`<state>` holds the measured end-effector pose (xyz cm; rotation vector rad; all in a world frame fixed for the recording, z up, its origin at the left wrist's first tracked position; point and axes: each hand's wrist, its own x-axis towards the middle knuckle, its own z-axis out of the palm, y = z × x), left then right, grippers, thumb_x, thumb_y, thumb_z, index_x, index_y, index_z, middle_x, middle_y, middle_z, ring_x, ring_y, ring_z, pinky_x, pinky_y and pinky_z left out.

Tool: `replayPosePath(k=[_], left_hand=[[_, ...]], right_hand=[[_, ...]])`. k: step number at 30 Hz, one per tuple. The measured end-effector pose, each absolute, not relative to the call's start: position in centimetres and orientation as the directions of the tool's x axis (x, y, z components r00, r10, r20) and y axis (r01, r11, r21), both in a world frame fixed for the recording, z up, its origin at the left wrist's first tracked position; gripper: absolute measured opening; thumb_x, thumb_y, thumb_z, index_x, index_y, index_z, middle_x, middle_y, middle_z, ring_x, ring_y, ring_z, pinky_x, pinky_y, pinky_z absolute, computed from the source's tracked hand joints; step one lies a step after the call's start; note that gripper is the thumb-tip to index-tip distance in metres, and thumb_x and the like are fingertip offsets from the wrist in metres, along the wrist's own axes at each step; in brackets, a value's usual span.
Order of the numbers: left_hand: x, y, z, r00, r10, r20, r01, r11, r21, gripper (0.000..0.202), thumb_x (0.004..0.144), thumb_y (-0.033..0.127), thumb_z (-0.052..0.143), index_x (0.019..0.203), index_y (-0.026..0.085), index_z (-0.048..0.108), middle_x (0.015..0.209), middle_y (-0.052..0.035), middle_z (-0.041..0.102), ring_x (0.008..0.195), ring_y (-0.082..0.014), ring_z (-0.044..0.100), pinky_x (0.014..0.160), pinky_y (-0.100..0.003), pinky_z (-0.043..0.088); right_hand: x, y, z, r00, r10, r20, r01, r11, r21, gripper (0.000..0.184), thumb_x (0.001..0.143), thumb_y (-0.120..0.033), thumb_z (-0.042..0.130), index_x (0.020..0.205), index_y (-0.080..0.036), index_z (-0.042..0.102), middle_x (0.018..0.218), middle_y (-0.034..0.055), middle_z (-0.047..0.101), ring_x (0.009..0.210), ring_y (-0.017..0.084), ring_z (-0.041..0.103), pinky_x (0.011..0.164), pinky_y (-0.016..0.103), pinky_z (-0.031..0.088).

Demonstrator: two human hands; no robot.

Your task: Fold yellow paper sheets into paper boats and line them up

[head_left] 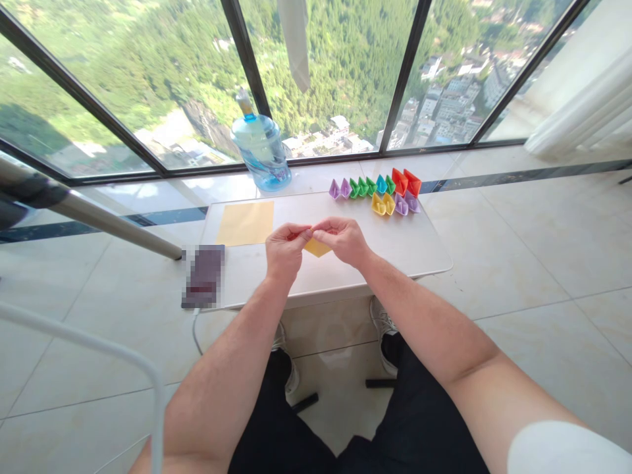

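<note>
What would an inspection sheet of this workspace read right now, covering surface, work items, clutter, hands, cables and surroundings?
Surface: pale low table, front edge facing the person.
Work items: folded yellow paper between the hands; flat yellow sheet on the far left; folded paper pieces in purple, green, blue, red and yellow, grouped at the far right.
Clutter: dark pixelated item at the left edge, details hidden.
Left hand: fingers pinching the folded yellow paper.
Right hand: pinching it too, fingertips close to the left's.
Cables: white cable hanging near the dark item; its connection is unclear.
Surroundings: blue water jug beyond the table, by large windows; tiled floor.
</note>
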<state>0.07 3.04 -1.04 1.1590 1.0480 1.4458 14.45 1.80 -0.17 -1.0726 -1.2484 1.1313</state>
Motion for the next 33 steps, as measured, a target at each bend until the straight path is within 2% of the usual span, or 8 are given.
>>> replayPosePath(k=[10, 18, 23, 29, 33], left_hand=[[0.3, 2.7, -0.5, -0.075, 0.991, 0.108, -0.101, -0.115, 0.988, 0.021, 0.065, 0.034, 0.084, 0.075, 0.018, 0.075, 0.074, -0.0015, 0.072, 0.070, -0.0154, 0.064, 0.069, -0.028, 0.051], [0.4, 2.5, -0.1, -0.054, 0.995, 0.085, -0.080, -0.089, 0.993, 0.022, 0.066, 0.035, 0.082, 0.078, 0.018, 0.074, 0.074, -0.0018, 0.072, 0.070, -0.0152, 0.063, 0.067, -0.027, 0.050], [0.1, 2.4, 0.7, -0.014, 0.997, 0.071, -0.031, -0.072, 0.997, 0.020, 0.067, 0.034, 0.079, 0.076, 0.017, 0.072, 0.072, -0.0017, 0.070, 0.069, -0.0151, 0.062, 0.066, -0.026, 0.048], [-0.9, 3.0, 0.9, 0.109, 0.990, 0.085, 0.048, -0.091, 0.995, 0.020, 0.067, 0.034, 0.079, 0.074, 0.017, 0.070, 0.068, -0.0014, 0.067, 0.064, -0.0147, 0.059, 0.061, -0.026, 0.045], [-1.0, 3.2, 0.7, 0.100, 0.991, 0.084, 0.054, -0.090, 0.994, 0.016, 0.066, 0.031, 0.078, 0.068, 0.018, 0.069, 0.064, -0.0008, 0.065, 0.060, -0.0136, 0.056, 0.058, -0.025, 0.041]], right_hand=[[14.3, 1.7, 0.4, 0.103, 0.982, 0.158, 0.113, 0.146, -0.983, 0.014, 0.074, -0.032, 0.072, 0.078, -0.018, 0.070, 0.074, 0.0017, 0.073, 0.071, 0.017, 0.068, 0.067, 0.029, 0.055], [14.3, 1.5, 0.6, 0.121, 0.979, 0.165, 0.161, 0.144, -0.976, 0.011, 0.076, -0.031, 0.071, 0.077, -0.019, 0.070, 0.073, 0.0012, 0.073, 0.071, 0.017, 0.068, 0.069, 0.030, 0.055], [14.4, 1.5, 0.6, 0.108, 0.978, 0.177, 0.206, 0.152, -0.967, 0.011, 0.077, -0.030, 0.071, 0.079, -0.019, 0.072, 0.075, 0.0012, 0.074, 0.074, 0.017, 0.069, 0.072, 0.030, 0.056], [14.6, 1.6, 0.4, 0.069, 0.969, 0.235, 0.268, 0.209, -0.940, 0.010, 0.076, -0.029, 0.071, 0.078, -0.019, 0.072, 0.074, 0.0014, 0.074, 0.073, 0.017, 0.069, 0.073, 0.031, 0.055], [14.7, 1.5, 0.4, 0.037, 0.972, 0.231, 0.306, 0.209, -0.929, 0.010, 0.078, -0.030, 0.071, 0.078, -0.020, 0.072, 0.076, 0.0010, 0.075, 0.074, 0.017, 0.069, 0.075, 0.030, 0.056]])
